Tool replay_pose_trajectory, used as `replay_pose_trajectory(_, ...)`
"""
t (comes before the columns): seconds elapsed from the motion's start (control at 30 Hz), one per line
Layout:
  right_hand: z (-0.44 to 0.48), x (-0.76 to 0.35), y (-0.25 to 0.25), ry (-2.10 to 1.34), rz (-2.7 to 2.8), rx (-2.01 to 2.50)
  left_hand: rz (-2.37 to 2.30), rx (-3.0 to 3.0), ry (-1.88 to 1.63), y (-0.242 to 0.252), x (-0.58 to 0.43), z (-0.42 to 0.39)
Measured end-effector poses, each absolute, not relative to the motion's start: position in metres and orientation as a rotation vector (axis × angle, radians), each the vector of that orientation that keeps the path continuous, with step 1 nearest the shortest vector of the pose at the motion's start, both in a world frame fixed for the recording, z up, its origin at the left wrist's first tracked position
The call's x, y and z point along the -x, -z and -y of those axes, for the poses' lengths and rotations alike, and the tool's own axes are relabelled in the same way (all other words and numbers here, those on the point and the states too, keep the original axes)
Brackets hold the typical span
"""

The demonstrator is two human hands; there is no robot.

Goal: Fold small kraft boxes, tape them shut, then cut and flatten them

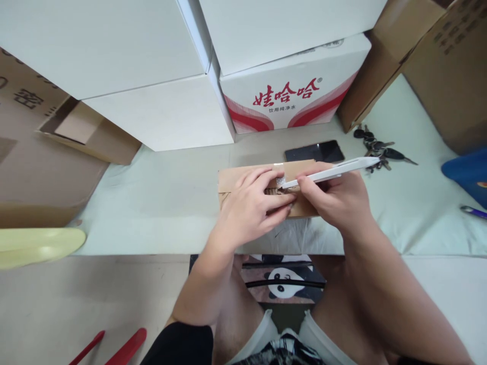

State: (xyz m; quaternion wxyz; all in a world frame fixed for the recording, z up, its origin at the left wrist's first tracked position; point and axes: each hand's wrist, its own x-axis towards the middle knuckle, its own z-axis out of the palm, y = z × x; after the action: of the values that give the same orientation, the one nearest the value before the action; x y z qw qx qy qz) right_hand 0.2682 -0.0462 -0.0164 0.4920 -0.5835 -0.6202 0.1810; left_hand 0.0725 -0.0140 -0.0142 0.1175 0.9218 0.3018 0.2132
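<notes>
A small cardboard box [300,209] lies near the front edge of the cloth-covered surface, with a torn slit across its top showing corrugated edges. My left hand [254,203] rests on that box with its fingers spread around the slit. In my right hand [337,195] is a slim white utility knife [342,168], pinched between thumb and fingers. Its lower tip meets the slit close to my left fingers; the blade itself is too small to make out. Behind the box lies a black phone [315,151], partly covered by the right hand.
White cartons [160,116] and a red-and-white water carton [289,104] stand along the back. Open brown boxes [91,132] flank them. A bunch of keys [376,144], a blue object [467,175] and a pen [474,211] lie right. A pale yellow object [41,246] juts in left.
</notes>
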Motion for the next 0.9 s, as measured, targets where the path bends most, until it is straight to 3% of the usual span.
replay_pose_trajectory(0.9, 0.047, -0.2653, 0.0144, -0.47, 1.399, 1.466, -0.876, -2.699, -0.645, 0.0161, -0.0736, 0.0141)
